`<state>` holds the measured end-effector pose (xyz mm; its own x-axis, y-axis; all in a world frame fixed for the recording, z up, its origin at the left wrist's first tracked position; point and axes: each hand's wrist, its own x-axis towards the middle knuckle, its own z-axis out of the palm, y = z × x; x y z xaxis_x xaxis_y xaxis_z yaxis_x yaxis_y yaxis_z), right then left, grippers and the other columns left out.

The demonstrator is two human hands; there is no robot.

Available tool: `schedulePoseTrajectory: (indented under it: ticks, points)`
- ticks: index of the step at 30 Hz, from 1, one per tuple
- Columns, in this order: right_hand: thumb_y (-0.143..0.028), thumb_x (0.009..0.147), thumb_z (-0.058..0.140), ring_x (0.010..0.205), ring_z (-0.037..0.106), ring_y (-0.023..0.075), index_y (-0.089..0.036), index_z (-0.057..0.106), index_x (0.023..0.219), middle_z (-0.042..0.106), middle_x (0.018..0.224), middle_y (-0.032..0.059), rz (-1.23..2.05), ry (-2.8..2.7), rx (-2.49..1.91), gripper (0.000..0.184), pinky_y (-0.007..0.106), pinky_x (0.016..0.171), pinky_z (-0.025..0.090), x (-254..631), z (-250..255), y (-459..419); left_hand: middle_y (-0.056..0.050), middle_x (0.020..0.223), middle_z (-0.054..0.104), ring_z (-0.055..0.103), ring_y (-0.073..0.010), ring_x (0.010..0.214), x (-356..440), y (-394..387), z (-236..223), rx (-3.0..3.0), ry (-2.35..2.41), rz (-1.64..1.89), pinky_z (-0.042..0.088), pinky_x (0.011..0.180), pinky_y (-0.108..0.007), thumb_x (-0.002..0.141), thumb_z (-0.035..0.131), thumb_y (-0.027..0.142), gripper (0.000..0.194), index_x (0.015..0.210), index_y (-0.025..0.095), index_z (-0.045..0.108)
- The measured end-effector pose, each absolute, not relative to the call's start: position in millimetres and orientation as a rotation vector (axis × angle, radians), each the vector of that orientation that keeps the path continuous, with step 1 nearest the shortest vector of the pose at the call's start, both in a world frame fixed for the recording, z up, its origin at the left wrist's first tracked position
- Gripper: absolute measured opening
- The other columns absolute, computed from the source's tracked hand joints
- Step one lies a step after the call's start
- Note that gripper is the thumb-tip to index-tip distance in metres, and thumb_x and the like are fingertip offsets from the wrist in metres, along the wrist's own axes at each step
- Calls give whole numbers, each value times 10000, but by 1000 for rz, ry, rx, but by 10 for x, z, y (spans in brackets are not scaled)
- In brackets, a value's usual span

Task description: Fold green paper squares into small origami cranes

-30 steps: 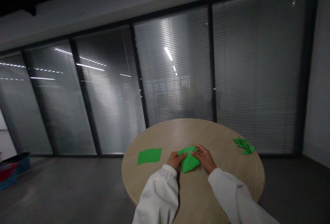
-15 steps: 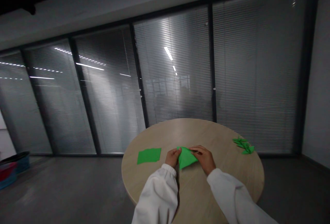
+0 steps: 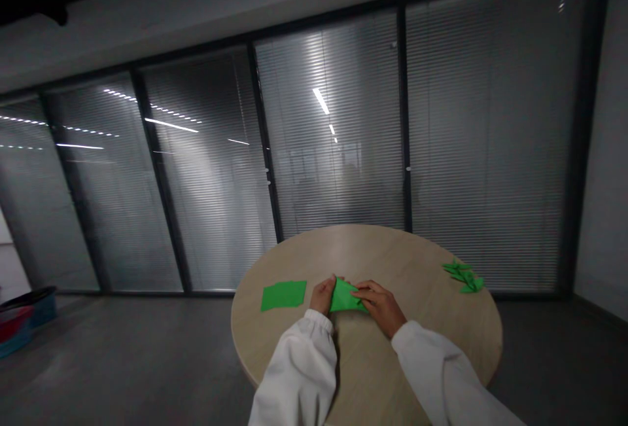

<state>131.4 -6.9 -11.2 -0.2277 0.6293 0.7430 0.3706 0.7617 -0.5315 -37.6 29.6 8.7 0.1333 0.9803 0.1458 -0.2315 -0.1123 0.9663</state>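
A partly folded sheet of green paper (image 3: 344, 297) is held between my two hands over the middle of the table. My left hand (image 3: 322, 295) grips its left edge, thumb on top. At the right side, my right hand (image 3: 381, 305) pinches the paper with its fingers pressed together. Left of my hands lie flat green paper sheets (image 3: 284, 295), slightly uneven at the edges. Several folded green paper pieces (image 3: 464, 276) rest in a small group near the table's right edge.
The round wooden table (image 3: 367, 249) stands before a wall of glass panels with blinds (image 3: 338, 118). On the floor at far left are blue and red containers (image 3: 29, 318).
The green paper has tilted and now looks smaller between my hands. Both hands have shifted slightly left, and my right fingers reach further over the paper.
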Motion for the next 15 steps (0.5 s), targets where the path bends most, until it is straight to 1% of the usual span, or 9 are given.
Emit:
schedulePoseTrajectory:
  ticks: [4,9,12,15]
  points:
    - [-82,786,454,922,568,161,-260,657,1017,609,995,72,253,-1884,-779,356,313,816,487,1317,-124,-71,-88,689,706,640,-197,648,-358,241,157,1211,949,1285,490,681,-309,527,675,589,519,730,112,699]
    - [-88,789,455,944,552,168,-276,642,1044,588,1032,73,213,-1941,-791,368,330,841,474,1306,-131,-87,-59,603,677,589,-154,539,-363,231,134,1251,992,1273,464,588,-274,456,762,491,459,686,99,701]
    - [-98,769,475,964,541,175,-269,648,1037,571,1058,78,199,-1944,-787,361,342,866,464,1285,-115,-111,-58,593,668,579,-150,531,-373,230,116,1243,986,1301,457,569,-270,431,776,482,464,674,94,699]
    - [-161,758,512,997,528,186,-253,633,1066,566,1076,82,277,-1896,-783,343,355,905,437,1275,-79,-129,-57,587,663,575,-148,533,-376,211,138,1266,978,1329,455,566,-266,438,767,497,468,667,95,697]
